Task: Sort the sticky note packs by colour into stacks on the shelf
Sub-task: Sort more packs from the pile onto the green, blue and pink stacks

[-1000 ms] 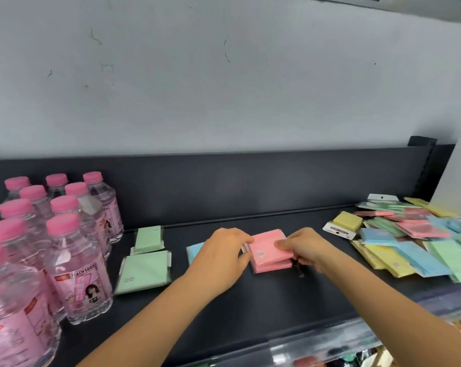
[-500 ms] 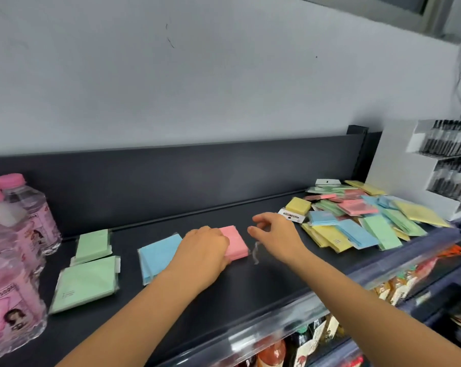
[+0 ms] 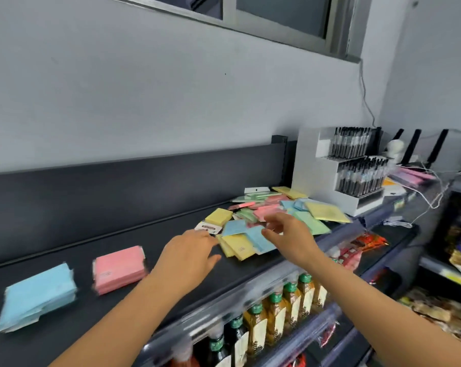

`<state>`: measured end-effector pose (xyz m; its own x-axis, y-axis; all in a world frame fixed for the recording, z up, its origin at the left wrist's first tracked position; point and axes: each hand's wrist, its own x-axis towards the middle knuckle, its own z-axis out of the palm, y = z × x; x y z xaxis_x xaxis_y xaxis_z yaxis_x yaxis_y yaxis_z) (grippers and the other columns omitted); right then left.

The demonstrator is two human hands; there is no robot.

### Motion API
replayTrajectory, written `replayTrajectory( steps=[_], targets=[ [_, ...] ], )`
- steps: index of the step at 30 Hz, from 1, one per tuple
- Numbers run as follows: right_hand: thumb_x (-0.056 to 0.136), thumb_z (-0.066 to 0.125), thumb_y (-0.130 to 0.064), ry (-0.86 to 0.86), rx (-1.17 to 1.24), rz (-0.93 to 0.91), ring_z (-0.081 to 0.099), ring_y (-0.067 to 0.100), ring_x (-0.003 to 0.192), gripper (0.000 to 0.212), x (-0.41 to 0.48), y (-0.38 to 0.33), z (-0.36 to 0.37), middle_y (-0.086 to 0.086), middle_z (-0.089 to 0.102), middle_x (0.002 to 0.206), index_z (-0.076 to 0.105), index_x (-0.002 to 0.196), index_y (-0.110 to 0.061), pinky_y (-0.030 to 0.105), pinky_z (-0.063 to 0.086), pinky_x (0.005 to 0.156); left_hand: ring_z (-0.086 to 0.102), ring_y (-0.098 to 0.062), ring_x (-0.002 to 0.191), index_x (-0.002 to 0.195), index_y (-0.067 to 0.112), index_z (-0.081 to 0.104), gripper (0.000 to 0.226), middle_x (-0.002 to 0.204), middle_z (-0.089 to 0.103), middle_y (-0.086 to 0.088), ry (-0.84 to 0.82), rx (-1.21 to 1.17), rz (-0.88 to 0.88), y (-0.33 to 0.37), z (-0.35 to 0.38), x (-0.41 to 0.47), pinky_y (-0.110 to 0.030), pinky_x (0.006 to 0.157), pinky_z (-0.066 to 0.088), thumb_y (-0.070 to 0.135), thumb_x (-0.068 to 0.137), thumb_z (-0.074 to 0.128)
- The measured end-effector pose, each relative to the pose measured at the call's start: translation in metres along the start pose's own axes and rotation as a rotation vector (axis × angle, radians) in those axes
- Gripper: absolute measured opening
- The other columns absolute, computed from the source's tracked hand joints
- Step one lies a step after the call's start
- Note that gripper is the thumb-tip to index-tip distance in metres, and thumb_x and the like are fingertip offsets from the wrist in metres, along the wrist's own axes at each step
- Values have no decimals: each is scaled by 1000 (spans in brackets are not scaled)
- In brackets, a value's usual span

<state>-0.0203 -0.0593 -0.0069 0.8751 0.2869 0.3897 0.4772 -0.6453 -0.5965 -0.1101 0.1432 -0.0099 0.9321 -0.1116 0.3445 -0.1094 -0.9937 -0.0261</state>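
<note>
On the dark shelf (image 3: 155, 234) a pink stack (image 3: 119, 268) lies left of centre, with a blue stack (image 3: 37, 296) further left. A mixed heap of sticky note packs (image 3: 274, 215) in yellow, blue, green and pink covers the shelf's right part. My left hand (image 3: 191, 254) hovers palm down, fingers spread, just left of the heap and holds nothing. My right hand (image 3: 287, 233) reaches over the heap's near edge, above blue packs, fingers apart and empty.
A white display stand of pens (image 3: 353, 165) sits right of the heap. Below the shelf's front lip stand bottles with green caps (image 3: 274, 316). White cables (image 3: 430, 197) and snack shelves (image 3: 457, 260) are at far right. A grey wall rises behind.
Both hands left the pink stack and moved right toward the mixed heap. The view swung right, so the green stacks and pink-capped bottles are out of frame.
</note>
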Motion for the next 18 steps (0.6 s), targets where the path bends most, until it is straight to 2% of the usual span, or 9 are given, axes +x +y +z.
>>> replayTrajectory(
  steps=[7,13,18],
  targets=[
    [86,63,-25,-16,-66,-42,54,13,91,39,19,104,-68,2,62,105,57,124,-13,20,40,78,47,-12,121,130,29,51,40,132,52,11,57,-50,-82,85,30,62,-29,91,43,45,94,45],
    [87,63,-24,-69,-28,-20,57,14,97,40,41,153,-97,5,63,111,56,124,-13,22,43,84,49,-15,117,130,25,53,41,128,55,9,75,-66,-87,128,41,104,-31,91,45,42,93,48],
    [86,63,-25,-55,12,-26,52,9,90,39,65,177,-102,-4,57,99,56,123,-14,18,38,77,50,-14,115,128,30,53,39,124,57,11,97,-42,-83,144,47,137,-31,86,47,44,92,47]
  ],
)
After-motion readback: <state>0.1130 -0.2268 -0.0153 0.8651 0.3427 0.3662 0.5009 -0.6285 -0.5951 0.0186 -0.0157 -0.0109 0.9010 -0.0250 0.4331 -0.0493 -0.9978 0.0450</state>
